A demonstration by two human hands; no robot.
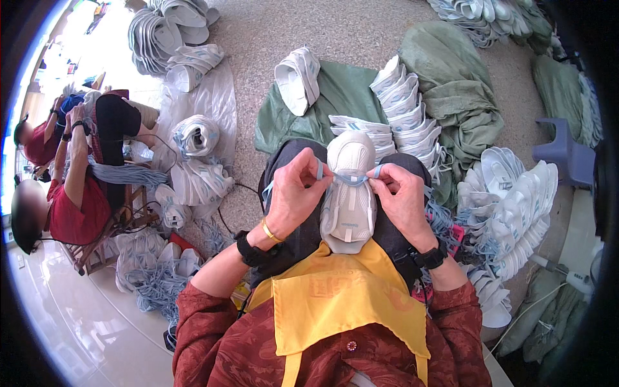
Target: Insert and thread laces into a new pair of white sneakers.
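A white shoe upper [349, 216] rests between my thighs, its rounded toe pointing away from me. Across it, near the toe, runs a light blue shoelace [351, 181], drawn out to both sides. On the left of the upper, my left hand [296, 193] pinches one side of the lace between thumb and fingers, and a loose piece hangs below the hand. My right hand [401, 201] pinches the other side, close to the upper's right edge. The yellow apron [348, 300] on my lap reaches the upper's near end.
Ahead, stacked white shoe uppers [406, 116] stand beside green sacks [451, 77]. More uppers [509, 200] are piled at right near a blue-grey plastic stool [566, 151]. Bundled blue laces [158, 290] lie at lower left. Two people in red shirts [80, 209] sit at far left.
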